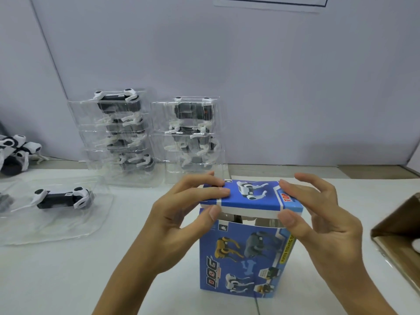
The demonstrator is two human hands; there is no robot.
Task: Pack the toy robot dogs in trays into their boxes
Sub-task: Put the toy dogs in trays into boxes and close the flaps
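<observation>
Blue printed cardboard box (246, 258) stands upright on the white worktop (68, 269), long axis vertical, front panel with dog pictures facing the camera. Top lid flap (247, 196), glossy blue with a white dog print, lies nearly flat over the opening; a narrow gap under its front edge shows dark contents, not identifiable.

Left hand (181, 214): fingers curled over the flap's left end, thumb under the front edge, pinching it. Right hand (318, 214): thumb pressed on the flap's right front corner, index finger on top, other fingers spread and lifted.

Behind the box, two stacks of clear, thin moulded plastic trays, left stack (116, 135) and right stack (193, 135), each holding black-and-white toy dogs. At left, one tray (52, 212) lies flat with a dog (63, 196), long axis left-right. Loose dogs (16, 153) sit at the far left edge. Brown carton (400, 233) at right edge.
</observation>
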